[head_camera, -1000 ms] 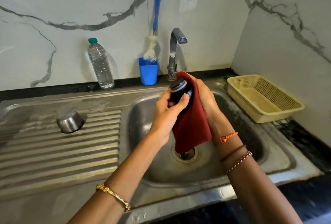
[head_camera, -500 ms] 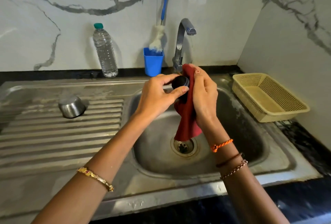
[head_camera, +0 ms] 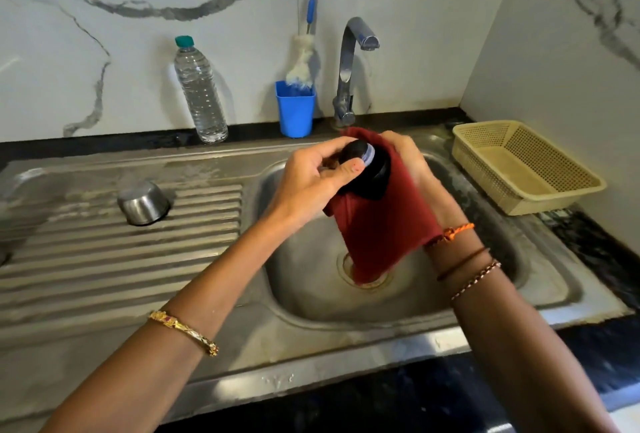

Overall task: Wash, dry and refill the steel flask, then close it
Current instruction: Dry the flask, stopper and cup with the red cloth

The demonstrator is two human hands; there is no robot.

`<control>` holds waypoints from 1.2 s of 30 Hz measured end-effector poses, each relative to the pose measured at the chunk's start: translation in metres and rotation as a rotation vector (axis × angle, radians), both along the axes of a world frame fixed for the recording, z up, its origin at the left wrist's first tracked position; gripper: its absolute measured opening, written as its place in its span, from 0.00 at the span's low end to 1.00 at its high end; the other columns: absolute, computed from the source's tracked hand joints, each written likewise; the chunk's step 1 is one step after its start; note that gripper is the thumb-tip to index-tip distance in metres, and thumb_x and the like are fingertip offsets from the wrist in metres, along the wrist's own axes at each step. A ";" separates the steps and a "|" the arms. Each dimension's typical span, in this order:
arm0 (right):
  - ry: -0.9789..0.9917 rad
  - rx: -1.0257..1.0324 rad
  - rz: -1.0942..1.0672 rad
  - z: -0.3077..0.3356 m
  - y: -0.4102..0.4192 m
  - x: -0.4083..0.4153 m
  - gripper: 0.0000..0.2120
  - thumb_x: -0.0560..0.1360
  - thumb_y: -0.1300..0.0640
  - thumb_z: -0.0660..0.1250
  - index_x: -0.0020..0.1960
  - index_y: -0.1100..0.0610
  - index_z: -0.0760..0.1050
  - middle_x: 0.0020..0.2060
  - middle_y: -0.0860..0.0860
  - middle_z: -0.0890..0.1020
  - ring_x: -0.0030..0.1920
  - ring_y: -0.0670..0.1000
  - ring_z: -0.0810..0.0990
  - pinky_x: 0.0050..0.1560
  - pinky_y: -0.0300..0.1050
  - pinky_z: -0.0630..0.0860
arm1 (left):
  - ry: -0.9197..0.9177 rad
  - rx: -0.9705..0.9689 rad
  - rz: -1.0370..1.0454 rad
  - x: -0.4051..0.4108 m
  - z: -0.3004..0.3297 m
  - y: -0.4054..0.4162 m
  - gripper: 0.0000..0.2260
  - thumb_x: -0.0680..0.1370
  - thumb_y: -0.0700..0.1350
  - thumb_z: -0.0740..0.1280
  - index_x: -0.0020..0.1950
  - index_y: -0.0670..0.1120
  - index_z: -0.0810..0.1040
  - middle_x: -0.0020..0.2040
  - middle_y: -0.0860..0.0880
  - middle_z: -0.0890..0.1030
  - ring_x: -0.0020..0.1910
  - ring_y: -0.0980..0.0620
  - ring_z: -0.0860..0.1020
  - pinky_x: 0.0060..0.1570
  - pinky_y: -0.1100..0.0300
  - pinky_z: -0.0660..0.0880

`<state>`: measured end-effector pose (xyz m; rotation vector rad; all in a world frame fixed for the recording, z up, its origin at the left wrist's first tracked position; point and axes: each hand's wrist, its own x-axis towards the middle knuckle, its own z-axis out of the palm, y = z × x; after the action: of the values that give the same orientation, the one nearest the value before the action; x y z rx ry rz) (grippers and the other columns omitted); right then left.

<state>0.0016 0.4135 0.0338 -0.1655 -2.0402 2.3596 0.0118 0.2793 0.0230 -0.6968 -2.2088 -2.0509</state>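
Over the sink basin (head_camera: 491, 297) my left hand (head_camera: 308, 180) pinches a small black flask stopper (head_camera: 356, 152) with a pale ring around it. My right hand (head_camera: 412, 162) holds a dark red cloth (head_camera: 381, 235) wrapped against the stopper's far side; the cloth's loose end hangs down toward the drain. A small steel cup (head_camera: 143, 204) sits upside down on the ribbed drainboard at the left. The flask's body is not visible.
A tap (head_camera: 346, 69) stands behind the basin. Beside it are a blue cup (head_camera: 295, 114) holding a bottle brush (head_camera: 303, 62) and a clear water bottle (head_camera: 201, 97) with a green cap. A cream plastic basket (head_camera: 554, 197) sits at the right.
Both hands have turned the stopper inside the cloth, which has spread wider and hangs lower. The camera view shifted slightly.
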 end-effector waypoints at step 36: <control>-0.016 0.138 -0.036 0.006 -0.010 0.010 0.15 0.77 0.52 0.56 0.38 0.51 0.78 0.36 0.52 0.81 0.36 0.48 0.80 0.40 0.43 0.77 | 0.810 -0.306 0.103 -0.027 -0.021 -0.028 0.20 0.71 0.42 0.69 0.61 0.34 0.74 0.55 0.46 0.75 0.54 0.53 0.76 0.56 0.61 0.75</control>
<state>0.0114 0.4034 0.0394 -0.2173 -2.1793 2.1943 -0.0152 0.2518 0.0024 -1.1463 -1.9812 -1.0756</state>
